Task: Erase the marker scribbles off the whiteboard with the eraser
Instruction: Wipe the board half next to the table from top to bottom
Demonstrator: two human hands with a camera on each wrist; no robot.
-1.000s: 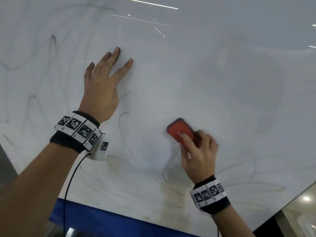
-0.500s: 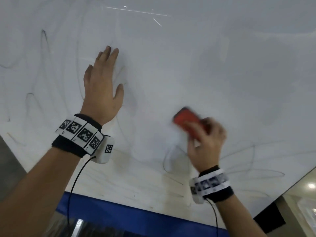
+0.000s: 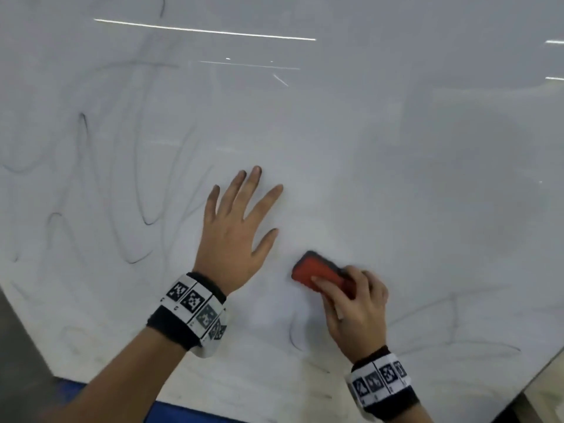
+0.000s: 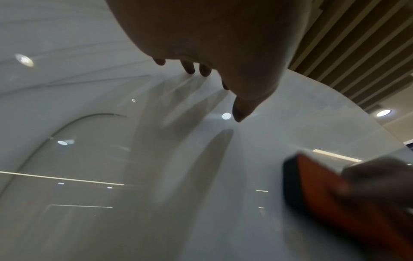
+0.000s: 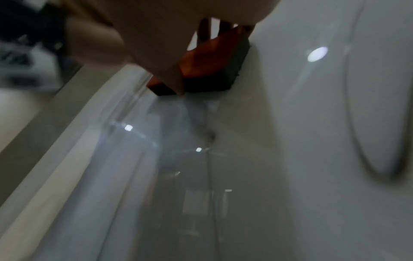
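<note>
The glossy whiteboard fills the head view, with faint dark marker scribbles at the left and thinner ones at the lower right. My right hand grips a red eraser with a black felt base and holds it flat on the board. The same eraser shows at the lower right of the left wrist view, and its felt meets the board in the right wrist view. My left hand lies flat on the board with fingers spread, just left of the eraser.
A blue strip runs under the board's lower edge. The board's right edge slants down at the lower right, with floor beyond. Ceiling lights reflect across the upper board.
The view has shifted, so both hands now sit lower and further right in frame. The eraser has swept across the board near the curved mark. The left hand's fingers have spread apart again.
</note>
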